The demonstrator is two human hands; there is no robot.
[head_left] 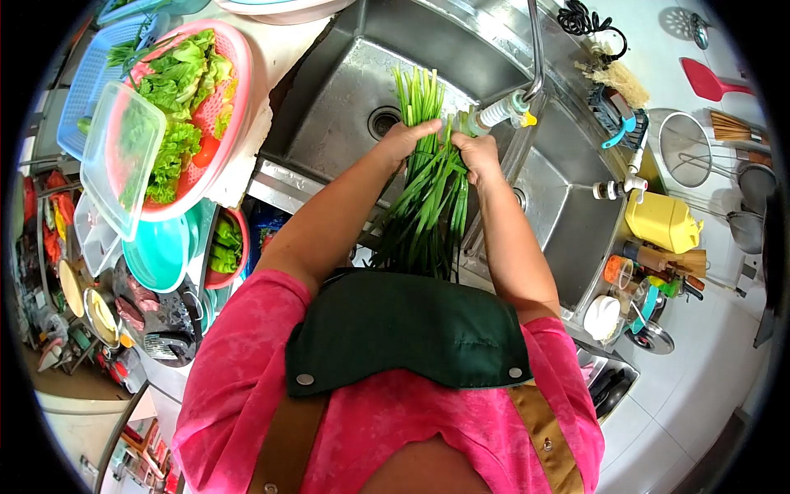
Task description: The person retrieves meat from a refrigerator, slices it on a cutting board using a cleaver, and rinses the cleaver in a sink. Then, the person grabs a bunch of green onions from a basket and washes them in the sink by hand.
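Observation:
Over the left sink basin [329,123] I hold a long bunch of garlic chives [428,185]. My left hand [409,142] is closed around one part, its pale green stalks pointing away from me. My right hand [477,155] grips another part of the bunch, right beside the faucet nozzle [498,111]. The dark leaf ends hang down toward my green apron [411,329]. Fingers of both hands are partly hidden by the stalks and leaves.
At left, a pink basket [240,107] holds lettuce and a tomato, with a clear plastic container [115,152] on its edge. A second basin [568,177] lies to the right. A yellow jug [662,222] and hanging utensils stand beyond it.

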